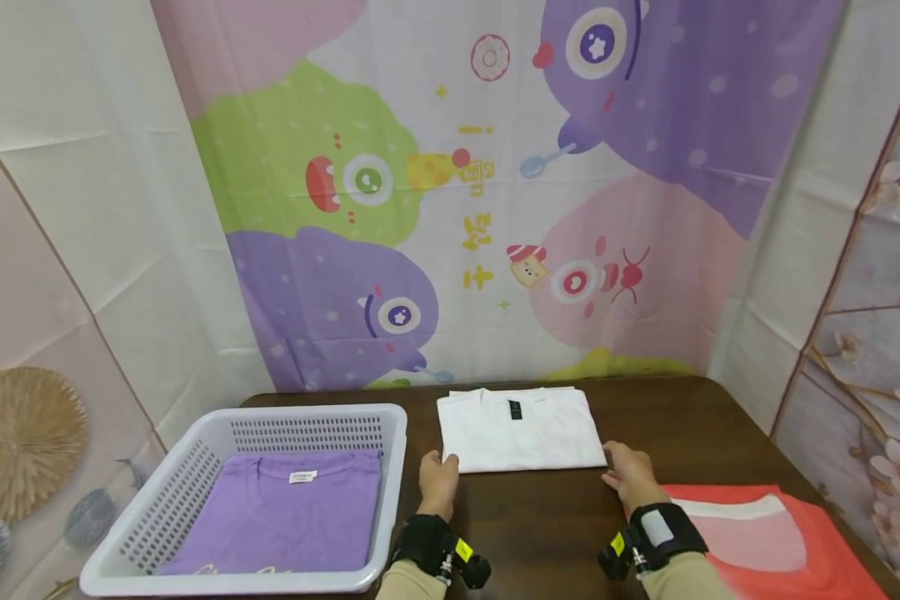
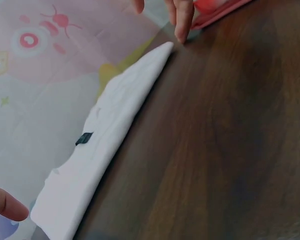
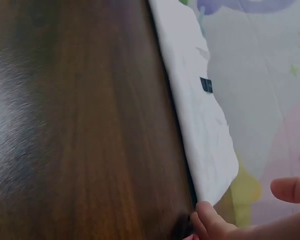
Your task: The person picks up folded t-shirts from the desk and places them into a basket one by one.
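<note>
A folded white T-shirt (image 1: 521,437) with a black neck label lies on the brown table, its collar toward the patterned backdrop. My left hand (image 1: 438,483) is beside the shirt's near left corner, with a thumb (image 2: 9,204) visible close to the fabric in the left wrist view. At the near right corner is my right hand (image 1: 633,473). In the right wrist view its fingertips (image 3: 208,214) meet the corner of the shirt, while the thumb (image 3: 290,190) stands apart from it. Neither hand grips the cloth.
A white plastic basket (image 1: 397,492) on the left holds a folded purple T-shirt (image 1: 292,517). On the right lies a coral-red garment (image 1: 825,533) with pink and white areas. A cartoon-print curtain (image 1: 480,333) hangs behind the wooden table (image 1: 525,533).
</note>
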`<state>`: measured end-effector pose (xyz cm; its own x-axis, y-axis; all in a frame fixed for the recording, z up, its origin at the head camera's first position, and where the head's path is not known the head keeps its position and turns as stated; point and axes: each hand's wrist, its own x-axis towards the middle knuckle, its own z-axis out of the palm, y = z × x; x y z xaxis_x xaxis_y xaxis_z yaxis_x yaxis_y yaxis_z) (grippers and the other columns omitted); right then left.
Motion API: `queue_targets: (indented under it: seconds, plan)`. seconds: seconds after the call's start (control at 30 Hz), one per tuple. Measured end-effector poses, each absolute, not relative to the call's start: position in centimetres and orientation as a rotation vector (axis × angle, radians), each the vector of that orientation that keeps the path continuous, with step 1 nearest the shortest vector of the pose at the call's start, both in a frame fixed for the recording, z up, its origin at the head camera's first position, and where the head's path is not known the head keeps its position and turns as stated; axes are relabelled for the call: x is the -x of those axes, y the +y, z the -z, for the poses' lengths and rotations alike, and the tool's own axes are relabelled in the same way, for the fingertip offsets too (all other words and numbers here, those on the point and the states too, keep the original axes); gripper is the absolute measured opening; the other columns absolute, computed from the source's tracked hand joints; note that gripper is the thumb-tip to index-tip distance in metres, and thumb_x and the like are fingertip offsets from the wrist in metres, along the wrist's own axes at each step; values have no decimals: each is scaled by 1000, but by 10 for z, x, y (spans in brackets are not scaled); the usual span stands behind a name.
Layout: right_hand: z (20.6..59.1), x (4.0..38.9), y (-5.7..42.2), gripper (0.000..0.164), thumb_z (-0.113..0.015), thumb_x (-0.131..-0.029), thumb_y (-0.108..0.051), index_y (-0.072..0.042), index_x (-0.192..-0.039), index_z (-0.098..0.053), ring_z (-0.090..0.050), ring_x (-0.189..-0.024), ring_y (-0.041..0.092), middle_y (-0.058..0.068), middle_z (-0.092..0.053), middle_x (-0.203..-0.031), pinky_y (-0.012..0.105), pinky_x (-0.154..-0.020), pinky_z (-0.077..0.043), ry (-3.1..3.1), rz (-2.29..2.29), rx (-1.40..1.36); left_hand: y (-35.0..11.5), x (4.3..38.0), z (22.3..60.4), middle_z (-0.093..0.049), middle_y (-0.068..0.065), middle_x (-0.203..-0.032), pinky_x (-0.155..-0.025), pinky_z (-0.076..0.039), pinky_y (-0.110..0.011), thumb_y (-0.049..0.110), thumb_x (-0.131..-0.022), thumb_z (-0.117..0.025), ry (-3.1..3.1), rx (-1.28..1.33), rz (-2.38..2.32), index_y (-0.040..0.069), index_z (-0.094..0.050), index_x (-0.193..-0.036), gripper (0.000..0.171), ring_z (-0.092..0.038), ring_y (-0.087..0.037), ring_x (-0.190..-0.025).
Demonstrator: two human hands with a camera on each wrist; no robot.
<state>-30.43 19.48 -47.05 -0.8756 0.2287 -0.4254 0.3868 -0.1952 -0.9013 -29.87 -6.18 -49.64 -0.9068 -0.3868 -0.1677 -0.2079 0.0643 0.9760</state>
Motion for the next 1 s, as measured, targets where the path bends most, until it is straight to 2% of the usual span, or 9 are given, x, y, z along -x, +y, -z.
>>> queue_targets:
  seconds: [0.1,0.2,0.3,0.4,0.6,0.7,0.77,0.87,1.0]
  plan:
    - [467,306,201,70,-40,-96,-19,11,-150,-6,-25,-139,45,41,-13,-150,46,-119,-28,1810,2242,-713,-62,301,496,-39,-39,-140,-111,-35,-55,9,-89,-48,-2216,-634,1910,-19,-36,-135,55,-39,-51,-132]
    - [467,309,206,67,-37,-98,-20,8,-151,-7,-31,-136,40,38,-29,-134,43,-120,-28,1698,2252,-718,-62,304,494,-41,-38,-140,-109,-36,-57,10,-89,-48,-2250,-675,1886,-17,-39,-135,54,-39,-52,-131]
    - [468,314,206,70,-40,-98,-19,11,-150,-5,-43,-122,33,27,-38,-115,40,-119,-29,1606,2293,-761,-63,307,493,-42,-36,-141,-109,-37,-57,11,-90,-47,-2289,-711,1866,-15,-40,-136,53,-38,-51,-132]
    - [470,318,201,68,-43,-97,-17,13,-148,-10,-54,-101,24,20,-42,-105,39,-118,-30,1560,2335,-768,-64,311,492,-43,-35,-140,-108,-38,-56,10,-90,-48,-2286,-729,1854,-15,-42,-135,51,-39,-51,-132]
    - [476,327,192,57,-45,-97,-10,14,-143,-24,-58,-74,19,20,-45,-95,42,-114,-35,1598,2388,-808,-64,317,496,-49,-36,-132,-105,-41,-54,7,-88,-51,-2200,-762,1841,-16,-48,-128,46,-44,-49,-126]
    - [482,331,190,55,-44,-96,-8,18,-141,-25,-59,-67,18,20,-48,-89,39,-99,-51,1711,2371,-864,-63,317,501,-56,-36,-124,-101,-45,-53,5,-84,-57,-2190,-757,1793,-16,-55,-121,42,-49,-49,-121]
    - [489,335,190,53,-44,-95,-5,20,-139,-27,-60,-62,15,18,-52,-83,34,-83,-59,1800,2350,-898,-62,317,503,-60,-34,-118,-97,-47,-52,3,-82,-60,-2190,-757,1748,-14,-59,-115,38,-53,-48,-115]
    - [504,342,193,47,-44,-93,0,24,-133,-34,-61,-58,15,15,-57,-72,27,-62,-58,1870,2355,-929,-61,316,505,-64,-32,-110,-93,-49,-51,1,-78,-63,-2196,-770,1677,-12,-64,-108,33,-57,-47,-108]
    - [511,346,197,44,-46,-93,3,22,-132,-39,-63,-54,13,9,-59,-61,26,-58,-57,1893,2329,-969,-60,315,507,-67,-30,-104,-89,-50,-50,-1,-76,-64,-2203,-790,1623,-10,-66,-102,28,-60,-45,-103]
